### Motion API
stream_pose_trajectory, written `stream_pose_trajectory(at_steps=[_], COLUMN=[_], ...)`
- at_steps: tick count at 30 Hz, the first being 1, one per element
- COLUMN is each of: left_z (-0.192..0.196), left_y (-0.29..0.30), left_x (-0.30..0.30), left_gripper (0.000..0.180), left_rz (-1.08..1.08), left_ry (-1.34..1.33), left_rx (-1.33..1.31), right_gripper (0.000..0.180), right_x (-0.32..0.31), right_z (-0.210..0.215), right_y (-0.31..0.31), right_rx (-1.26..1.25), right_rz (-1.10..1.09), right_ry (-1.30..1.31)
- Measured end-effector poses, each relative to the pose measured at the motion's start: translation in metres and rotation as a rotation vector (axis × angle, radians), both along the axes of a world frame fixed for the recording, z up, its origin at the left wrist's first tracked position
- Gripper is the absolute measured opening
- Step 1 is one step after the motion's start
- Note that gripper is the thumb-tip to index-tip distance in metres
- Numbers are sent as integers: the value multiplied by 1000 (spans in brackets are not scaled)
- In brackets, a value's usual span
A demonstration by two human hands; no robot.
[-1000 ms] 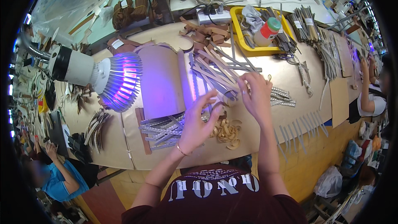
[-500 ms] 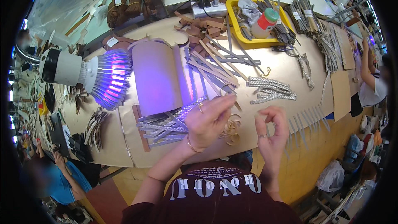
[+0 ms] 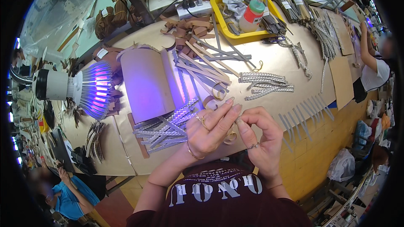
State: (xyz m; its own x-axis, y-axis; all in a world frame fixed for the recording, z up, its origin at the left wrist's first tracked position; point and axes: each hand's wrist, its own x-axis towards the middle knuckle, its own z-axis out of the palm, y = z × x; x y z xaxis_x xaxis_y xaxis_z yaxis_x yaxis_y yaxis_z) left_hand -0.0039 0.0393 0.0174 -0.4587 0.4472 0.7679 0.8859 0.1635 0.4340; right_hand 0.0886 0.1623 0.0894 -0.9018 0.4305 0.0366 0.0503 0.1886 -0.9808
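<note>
My left hand (image 3: 210,130) and my right hand (image 3: 264,136) meet fingertip to fingertip over the table's near part. The right thumb and index finger are pinched together against the left fingertips. The left fingers lie pressed together; whatever sits between the two hands is too small or hidden to make out. Beside my left hand lies a pile of silver-grey braided strips (image 3: 162,132). A smaller bundle of braided strips (image 3: 267,80) rests just beyond my right hand. Thin curled tan strips (image 3: 230,138) show partly beneath the hands.
A lamp with a finned head (image 3: 94,90) glows purple at left, beside a curved brown board (image 3: 145,82). Flat strips (image 3: 206,65) lie farther back. A yellow tray (image 3: 242,38) holds a red bottle (image 3: 251,17). Thin grey strips (image 3: 305,117) line the right edge. Other people work at both sides.
My right hand has moved left and up to meet my left hand, where before they were apart. The whole view has shifted slightly.
</note>
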Motion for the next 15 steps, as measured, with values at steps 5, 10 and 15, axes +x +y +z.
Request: stream_pose_trajectory(at_steps=[5, 10, 15], left_z=[0, 5, 22], left_y=[0, 6, -5], left_x=[1, 1, -1], left_gripper=[44, 49, 45], left_rz=[2, -28, -178], left_ry=[15, -61, -349], left_rx=[-25, -32, -101], right_gripper=[4, 7, 11], right_x=[0, -3, -5], right_z=[-6, -13, -17], right_y=[3, 5, 3], right_rx=[88, 206, 546], right_rz=[23, -1, 17], right_ry=[4, 35, 42])
